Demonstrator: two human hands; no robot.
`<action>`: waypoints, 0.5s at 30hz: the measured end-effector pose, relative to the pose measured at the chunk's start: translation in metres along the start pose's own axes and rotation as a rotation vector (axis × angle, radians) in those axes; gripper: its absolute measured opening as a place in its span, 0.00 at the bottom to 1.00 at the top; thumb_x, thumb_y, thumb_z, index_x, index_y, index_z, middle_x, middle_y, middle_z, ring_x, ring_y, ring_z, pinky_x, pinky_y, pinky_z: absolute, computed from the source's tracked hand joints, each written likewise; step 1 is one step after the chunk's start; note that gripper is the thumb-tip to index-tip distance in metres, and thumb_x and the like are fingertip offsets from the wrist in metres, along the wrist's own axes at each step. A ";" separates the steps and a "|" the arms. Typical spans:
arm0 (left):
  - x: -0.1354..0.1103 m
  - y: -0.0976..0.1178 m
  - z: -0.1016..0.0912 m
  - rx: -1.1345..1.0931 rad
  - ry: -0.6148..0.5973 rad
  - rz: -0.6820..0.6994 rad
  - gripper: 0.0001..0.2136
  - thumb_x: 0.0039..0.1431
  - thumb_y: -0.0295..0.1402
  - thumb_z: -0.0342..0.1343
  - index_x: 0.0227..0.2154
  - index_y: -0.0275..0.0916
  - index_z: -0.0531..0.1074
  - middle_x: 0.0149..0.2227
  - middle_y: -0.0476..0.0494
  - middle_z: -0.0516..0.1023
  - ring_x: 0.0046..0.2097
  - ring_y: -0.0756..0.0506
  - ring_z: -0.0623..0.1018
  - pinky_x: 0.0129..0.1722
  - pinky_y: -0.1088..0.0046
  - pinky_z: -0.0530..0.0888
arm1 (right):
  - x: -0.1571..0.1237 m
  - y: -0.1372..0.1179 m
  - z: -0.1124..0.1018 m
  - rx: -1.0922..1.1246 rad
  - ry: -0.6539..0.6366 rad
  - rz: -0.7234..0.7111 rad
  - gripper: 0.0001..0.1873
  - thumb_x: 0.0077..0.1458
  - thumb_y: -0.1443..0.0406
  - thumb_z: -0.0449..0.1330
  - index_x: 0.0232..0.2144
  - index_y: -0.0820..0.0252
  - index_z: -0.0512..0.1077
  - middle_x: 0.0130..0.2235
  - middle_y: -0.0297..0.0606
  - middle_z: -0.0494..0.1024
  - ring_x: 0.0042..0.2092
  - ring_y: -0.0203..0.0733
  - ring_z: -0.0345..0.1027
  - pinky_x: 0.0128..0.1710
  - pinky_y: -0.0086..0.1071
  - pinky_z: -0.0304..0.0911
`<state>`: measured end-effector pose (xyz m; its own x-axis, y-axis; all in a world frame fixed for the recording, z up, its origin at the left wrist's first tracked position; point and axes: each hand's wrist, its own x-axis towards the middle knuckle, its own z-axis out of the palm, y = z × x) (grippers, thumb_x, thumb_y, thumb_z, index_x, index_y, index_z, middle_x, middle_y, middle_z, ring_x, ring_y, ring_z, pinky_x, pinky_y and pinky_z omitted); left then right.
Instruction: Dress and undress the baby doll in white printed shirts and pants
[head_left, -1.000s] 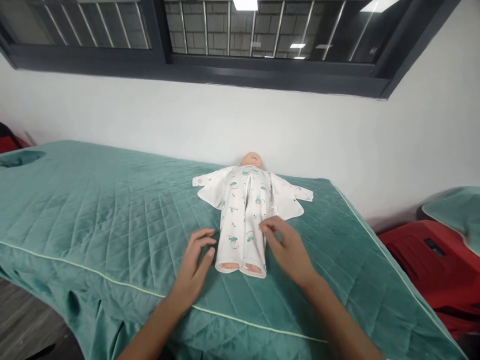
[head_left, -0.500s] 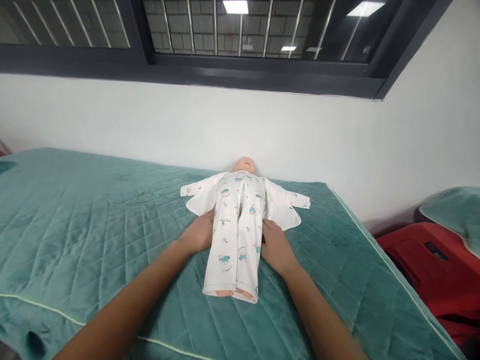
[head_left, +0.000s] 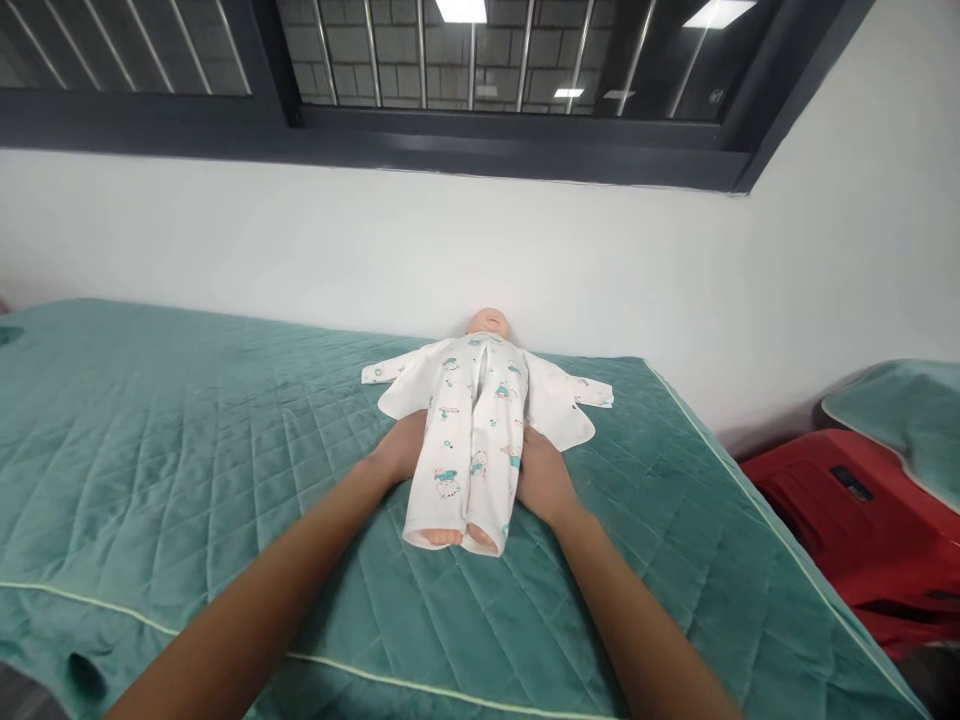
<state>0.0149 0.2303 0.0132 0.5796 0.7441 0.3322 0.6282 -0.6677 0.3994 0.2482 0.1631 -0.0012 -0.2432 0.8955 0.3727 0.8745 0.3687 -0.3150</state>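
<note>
A baby doll (head_left: 489, 322) lies on its back on the green quilted bed cover, its head toward the wall. White trousers (head_left: 457, 440) with a small teal and pink print reach from its chest to its feet, whose tips show at the hems. Under them a white jacket (head_left: 559, 395) is spread with both sleeves out sideways. My left hand (head_left: 405, 445) is closed in at the trousers' left side, its fingertips hidden behind the cloth. On the right side my right hand (head_left: 544, 475) grips in the same way, its fingertips also partly hidden.
The quilted cover (head_left: 225, 430) has a pale piped edge. Behind it rise a white wall (head_left: 322, 250) and a dark window frame (head_left: 510, 150) with bars. To the right stands a red hard case (head_left: 840, 510), with green cloth (head_left: 900, 400) partly over it.
The trouser hems and the doll's feet have shifted farther from me, toward the wall. Both hands stay at the trousers' sides and have moved slightly. The view has shifted a little.
</note>
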 end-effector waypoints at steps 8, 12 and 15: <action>-0.025 -0.011 0.002 0.079 0.118 0.038 0.11 0.61 0.31 0.51 0.38 0.40 0.79 0.45 0.36 0.81 0.55 0.36 0.76 0.61 0.52 0.69 | -0.006 0.006 -0.004 0.065 0.028 -0.029 0.12 0.58 0.71 0.55 0.42 0.59 0.76 0.46 0.43 0.78 0.48 0.46 0.68 0.50 0.37 0.61; -0.043 -0.012 0.006 0.050 0.139 0.048 0.14 0.60 0.28 0.50 0.40 0.43 0.80 0.46 0.39 0.82 0.58 0.39 0.74 0.64 0.52 0.66 | -0.015 0.010 -0.015 0.047 -0.016 -0.065 0.11 0.57 0.73 0.54 0.35 0.58 0.75 0.39 0.39 0.77 0.45 0.44 0.68 0.45 0.36 0.59; -0.046 -0.015 0.008 -0.029 0.120 -0.034 0.18 0.58 0.25 0.47 0.38 0.45 0.81 0.46 0.43 0.83 0.55 0.41 0.77 0.63 0.54 0.68 | -0.020 0.015 -0.022 0.120 -0.047 -0.058 0.10 0.57 0.72 0.54 0.33 0.56 0.75 0.38 0.36 0.78 0.44 0.42 0.70 0.46 0.36 0.59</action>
<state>-0.0172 0.2060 -0.0146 0.4911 0.7648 0.4170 0.6303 -0.6424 0.4360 0.2751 0.1456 0.0058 -0.3138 0.8816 0.3527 0.8028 0.4447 -0.3972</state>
